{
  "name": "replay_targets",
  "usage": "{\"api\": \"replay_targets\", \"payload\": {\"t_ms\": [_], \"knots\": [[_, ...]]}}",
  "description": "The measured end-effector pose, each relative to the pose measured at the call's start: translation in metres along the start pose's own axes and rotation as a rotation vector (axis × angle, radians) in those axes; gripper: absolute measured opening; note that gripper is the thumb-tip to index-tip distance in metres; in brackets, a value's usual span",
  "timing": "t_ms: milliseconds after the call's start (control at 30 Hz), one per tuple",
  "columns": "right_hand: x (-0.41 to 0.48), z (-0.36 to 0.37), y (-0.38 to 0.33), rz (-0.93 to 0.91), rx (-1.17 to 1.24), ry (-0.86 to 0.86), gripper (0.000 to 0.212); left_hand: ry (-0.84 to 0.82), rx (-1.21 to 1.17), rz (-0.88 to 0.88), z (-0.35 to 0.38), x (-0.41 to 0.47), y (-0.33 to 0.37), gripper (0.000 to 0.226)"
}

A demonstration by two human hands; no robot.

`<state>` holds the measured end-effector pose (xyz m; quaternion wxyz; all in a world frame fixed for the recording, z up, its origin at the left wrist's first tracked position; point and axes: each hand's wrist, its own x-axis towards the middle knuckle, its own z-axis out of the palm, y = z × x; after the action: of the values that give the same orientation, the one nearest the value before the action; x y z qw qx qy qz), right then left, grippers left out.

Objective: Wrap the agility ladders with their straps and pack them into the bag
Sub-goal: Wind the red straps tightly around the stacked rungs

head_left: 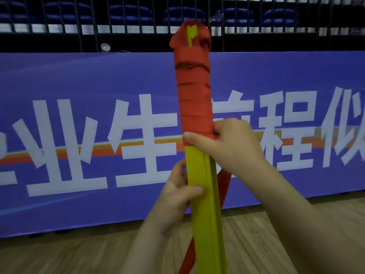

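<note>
The right hand (pixel 231 143) pinches the red strap (pixel 194 91) wound round the upright yellow ladder bundle (pixel 205 204); the left hand (pixel 177 192) grips that bundle lower down.

Wooden floor (pixel 69 254), purple banner (pixel 79 95), railing (pixel 79 26), blue seats (pixel 183 14)

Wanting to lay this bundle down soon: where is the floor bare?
Bare floor lies lower left, between the banner and the left forearm, and in a smaller strip far right under the banner. The middle is crowded: left hand, right hand, bundle, hanging strap.
</note>
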<state>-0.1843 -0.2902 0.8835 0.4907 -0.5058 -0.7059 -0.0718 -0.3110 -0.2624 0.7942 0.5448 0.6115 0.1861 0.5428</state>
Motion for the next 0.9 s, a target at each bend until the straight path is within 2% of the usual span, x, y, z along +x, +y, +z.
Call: {"api": "replay_targets", "payload": {"t_ms": [33,100,133,200,267,333,400,467,500,533,600,667,700,767,800,833,900], "knots": [[0.0,0.003,-0.002,-0.02,-0.127,0.014,0.056,0.125,0.173,0.064,0.012,0.0,-0.004,0.065],[-0.002,0.007,-0.004,-0.076,-0.184,-0.027,0.054,0.276,0.359,0.159,0.029,0.001,-0.01,0.045],[-0.001,0.007,-0.001,-0.102,-0.12,-0.085,0.052,0.306,0.353,0.163,0.031,0.001,-0.01,0.036],[-0.001,-0.002,0.006,-0.113,0.184,-0.254,0.048,0.32,0.206,0.116,0.023,0.001,-0.005,0.029],[-0.001,-0.014,0.014,-0.084,0.507,-0.387,0.028,0.204,-0.024,0.056,0.01,-0.003,0.002,0.047],[-0.001,-0.012,0.024,-0.092,0.71,-0.41,0.012,-0.02,-0.227,0.007,0.006,-0.007,0.01,0.053],[0.001,-0.001,0.03,-0.096,0.851,-0.403,0.026,-0.287,-0.393,-0.033,0.007,-0.01,0.014,0.054],[0.003,0.011,0.031,-0.07,0.946,-0.437,0.048,-0.475,-0.535,-0.075,0.014,-0.013,0.017,0.049],[0.003,0.015,0.03,-0.073,0.975,-0.474,0.06,-0.534,-0.571,-0.102,0.015,-0.013,0.015,0.049],[0.003,0.017,0.03,-0.08,0.986,-0.522,0.062,-0.581,-0.585,-0.135,0.013,-0.011,0.014,0.05],[0.001,0.015,0.027,-0.082,1.025,-0.617,0.055,-0.59,-0.53,-0.211,0.004,-0.005,0.008,0.064],[-0.004,0.009,0.021,-0.061,0.984,-0.605,0.041,-0.532,-0.479,-0.275,-0.008,0.001,0.005,0.092],[-0.006,0.004,0.016,-0.039,0.929,-0.563,0.03,-0.507,-0.495,-0.269,-0.014,0.002,0.007,0.094],[-0.01,-0.003,0.007,0.023,0.813,-0.419,0.02,-0.467,-0.493,-0.126,-0.015,-0.005,0.01,0.062],[-0.011,-0.003,0.003,0.041,0.705,-0.3,0.023,-0.362,-0.364,-0.054,-0.011,-0.009,0.014,0.05],[-0.011,0.0,0.0,0.044,0.505,-0.164,0.031,-0.208,-0.152,-0.04,-0.006,-0.011,0.013,0.05],[-0.012,0.012,-0.003,0.02,-0.011,0.031,0.05,0.141,0.323,-0.011,0.007,-0.011,0.004,0.065]]}}
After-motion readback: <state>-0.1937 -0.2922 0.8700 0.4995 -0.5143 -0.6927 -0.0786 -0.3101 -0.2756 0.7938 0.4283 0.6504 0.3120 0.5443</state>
